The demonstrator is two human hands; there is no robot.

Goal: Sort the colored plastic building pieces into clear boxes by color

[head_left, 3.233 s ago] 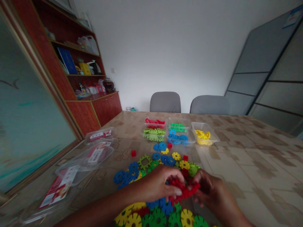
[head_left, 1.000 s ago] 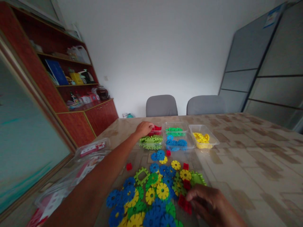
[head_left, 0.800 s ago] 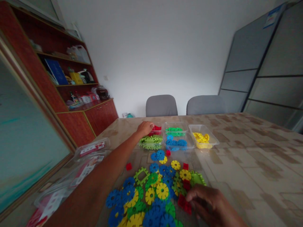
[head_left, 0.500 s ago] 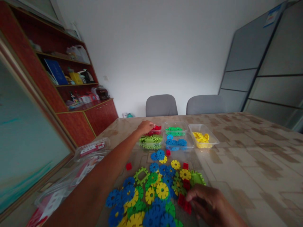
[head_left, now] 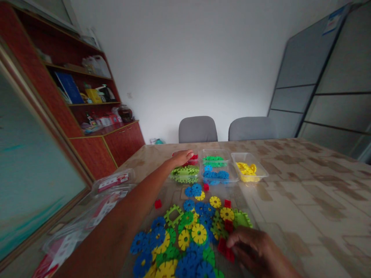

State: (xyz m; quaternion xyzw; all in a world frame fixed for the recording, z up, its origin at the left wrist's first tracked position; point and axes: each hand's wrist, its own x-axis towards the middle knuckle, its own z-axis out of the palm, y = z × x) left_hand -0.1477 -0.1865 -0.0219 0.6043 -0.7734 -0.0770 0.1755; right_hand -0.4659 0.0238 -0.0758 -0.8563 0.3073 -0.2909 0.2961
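My left hand (head_left: 182, 157) reaches far forward over the clear container of red pieces (head_left: 194, 157), fingers stretched out above it; its far side hides part of the red pieces. Just in front of it stands a container of light green pieces (head_left: 185, 173). My right hand (head_left: 255, 247) is low at the near right, thumb and fingers closed on a red block (head_left: 226, 250) at the edge of the pile. Other red blocks (head_left: 228, 226) lie close by. The pile holds yellow notched discs (head_left: 199, 233), blue notched discs (head_left: 158, 235) and green pieces (head_left: 174, 215).
Containers of green pieces (head_left: 214, 160), blue discs (head_left: 216, 175) and yellow pieces (head_left: 246, 169) stand right of my left hand. Clear plastic packages (head_left: 113, 181) lie at the table's left, partly behind my left forearm. Two grey chairs (head_left: 198, 129) stand beyond the table (head_left: 304, 185).
My left hand has gone from a pinch over the red container to a flatter, stretched pose, slightly to the right. The right hand and the pile look almost the same.
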